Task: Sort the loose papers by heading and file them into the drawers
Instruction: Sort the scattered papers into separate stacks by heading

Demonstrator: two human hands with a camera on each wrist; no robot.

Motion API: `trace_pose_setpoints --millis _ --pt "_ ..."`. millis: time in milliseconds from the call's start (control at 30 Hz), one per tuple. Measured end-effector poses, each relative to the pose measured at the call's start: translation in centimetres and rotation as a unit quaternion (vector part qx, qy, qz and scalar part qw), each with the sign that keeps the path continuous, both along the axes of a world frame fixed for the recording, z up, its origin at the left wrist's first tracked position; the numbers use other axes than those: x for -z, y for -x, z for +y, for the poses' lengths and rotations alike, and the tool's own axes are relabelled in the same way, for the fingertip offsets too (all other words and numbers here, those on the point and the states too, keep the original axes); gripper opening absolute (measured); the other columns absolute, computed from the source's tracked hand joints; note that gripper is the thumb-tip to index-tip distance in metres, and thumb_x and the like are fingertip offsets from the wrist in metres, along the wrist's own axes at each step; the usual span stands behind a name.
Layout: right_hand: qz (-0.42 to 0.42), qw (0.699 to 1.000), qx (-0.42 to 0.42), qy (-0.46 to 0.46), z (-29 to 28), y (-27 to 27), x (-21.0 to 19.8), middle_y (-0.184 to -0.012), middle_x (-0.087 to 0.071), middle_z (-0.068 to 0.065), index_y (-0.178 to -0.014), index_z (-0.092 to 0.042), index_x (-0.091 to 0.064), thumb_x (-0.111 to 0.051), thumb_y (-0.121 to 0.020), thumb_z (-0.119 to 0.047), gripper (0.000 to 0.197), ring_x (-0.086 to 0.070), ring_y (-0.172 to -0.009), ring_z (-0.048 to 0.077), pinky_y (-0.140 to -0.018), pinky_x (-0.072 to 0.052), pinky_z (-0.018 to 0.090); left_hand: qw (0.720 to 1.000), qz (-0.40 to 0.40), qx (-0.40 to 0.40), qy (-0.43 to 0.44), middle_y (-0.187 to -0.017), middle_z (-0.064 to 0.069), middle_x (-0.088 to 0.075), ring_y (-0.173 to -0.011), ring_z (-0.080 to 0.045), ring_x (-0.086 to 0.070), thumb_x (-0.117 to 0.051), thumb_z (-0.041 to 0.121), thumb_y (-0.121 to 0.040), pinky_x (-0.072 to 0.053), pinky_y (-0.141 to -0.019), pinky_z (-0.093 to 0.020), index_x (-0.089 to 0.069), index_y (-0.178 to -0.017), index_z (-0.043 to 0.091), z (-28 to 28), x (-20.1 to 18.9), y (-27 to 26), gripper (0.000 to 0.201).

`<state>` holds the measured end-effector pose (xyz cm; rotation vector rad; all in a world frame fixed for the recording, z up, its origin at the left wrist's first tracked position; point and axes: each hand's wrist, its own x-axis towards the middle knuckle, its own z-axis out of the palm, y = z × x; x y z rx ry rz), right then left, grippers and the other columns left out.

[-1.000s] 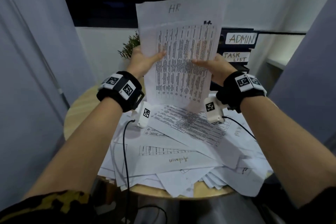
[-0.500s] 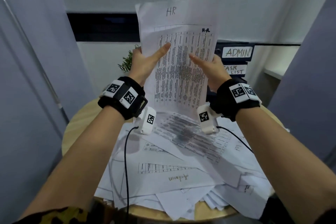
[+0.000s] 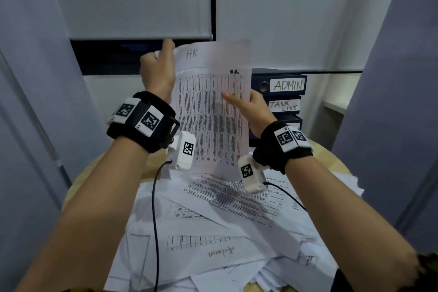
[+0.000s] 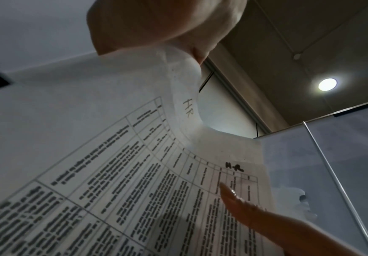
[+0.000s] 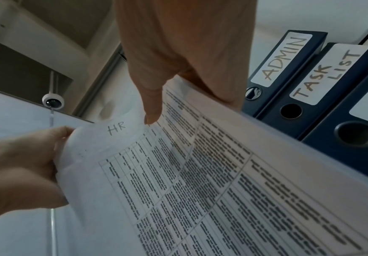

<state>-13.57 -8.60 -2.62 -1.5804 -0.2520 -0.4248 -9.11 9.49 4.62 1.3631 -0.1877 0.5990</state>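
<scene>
1. Head view. The left hand pinches the top left corner of the HR sheets, held upright above the worktop; the right hand grips their right edge, thumb across the printed table. The loose papers lie heaped below. Binders labelled ADMIN and TASK LIST are stacked behind. No drawer is visible.

2. Left wrist view. The fingers of the left hand close on the corner, which curls sharply near the handwritten "HR". A second, smaller "HR" mark suggests more than one sheet. Risk: the thin corner pinch may crease or tear the paper, or let a rear sheet slip down into the heap.

3. Right wrist view. The right thumb presses the front sheet near the heading, the remaining fingers behind. Risk: should this grip ease, the sheets may fan apart and mix with unsorted papers.
</scene>
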Motion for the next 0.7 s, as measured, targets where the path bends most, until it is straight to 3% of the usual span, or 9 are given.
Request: trace_pose_setpoints --millis 133,233,300,433,533,700 --pt "0.016 1.000 -0.009 0.004 0.0 0.2 0.2 -0.119 -0.066 0.004 -0.125 -0.009 -0.056 -0.065 -0.089 -0.021 0.039 -0.064 -0.105 0.010 -0.076 -0.051 0.020 1.000 -0.011 0.008 -0.014 -0.068 -0.001 -0.043 -0.066 -0.013 -0.040 -0.058 0.047 -0.071 -0.030 -0.061 -0.028 -0.048 -0.065 0.020 0.6 0.1 -0.5 0.030" --pt "0.024 1.000 -0.008 -0.002 0.0 0.2 0.5 -0.119 -0.066 0.008 -0.125 -0.006 -0.056 -0.061 -0.092 -0.017 0.036 -0.065 -0.108 0.016 -0.082 -0.053 0.025 0.998 -0.024 -0.025 -0.049 -0.047 0.013 -0.041 -0.056 -0.011 -0.038 -0.058 0.037 -0.078 -0.030 -0.059 -0.026 -0.046 -0.049 0.020 0.7 0.2 -0.5 0.035" --pt "0.032 0.999 -0.007 0.003 0.0 0.1 0.5 -0.120 -0.066 0.007 -0.126 -0.006 -0.056 -0.059 -0.093 -0.017 0.035 -0.064 -0.108 0.017 -0.083 -0.053 0.026 0.998 -0.020 -0.039 -0.052 -0.038 0.014 -0.038 -0.051 -0.010 -0.036 -0.057 0.030 -0.082 -0.030 -0.055 -0.025 -0.042 -0.043 0.020 0.9 0.4 -0.6 0.042" --pt "0.060 0.998 -0.004 0.016 0.4 0.2 0.9 -0.122 -0.065 0.004 -0.128 -0.010 -0.056 -0.062 -0.092 -0.022 0.038 -0.062 -0.108 0.010 -0.083 -0.048 0.025 0.999 -0.022 -0.010 -0.042 -0.054 0.004 -0.033 -0.063 -0.019 -0.033 -0.056 0.031 -0.080 -0.025 -0.060 -0.030 -0.033 -0.050 0.022 1.5 0.5 -1.3 0.039" --pt "0.074 0.997 -0.004 0.001 0.5 0.5 1.1 -0.119 -0.067 0.005 -0.127 -0.011 -0.058 -0.059 -0.093 -0.033 0.041 -0.063 -0.109 0.017 -0.096 -0.049 0.039 0.998 -0.037 0.021 -0.035 -0.060 -0.002 -0.038 -0.065 -0.018 -0.035 -0.063 0.040 -0.081 -0.028 -0.062 -0.028 -0.042 -0.056 0.019 2.0 0.6 -1.6 0.039" --pt "0.068 0.997 0.030 -0.009 0.6 1.4 0.6 -0.110 -0.072 -0.001 -0.116 -0.014 -0.066 -0.062 -0.081 -0.056 0.055 -0.064 -0.109 0.018 -0.106 -0.040 0.049 0.996 -0.028 0.066 -0.048 -0.065 -0.006 -0.033 -0.064 -0.020 -0.032 -0.063 0.071 -0.068 -0.030 -0.062 -0.029 -0.030 -0.057 0.024 2.8 0.7 -1.2 0.059"
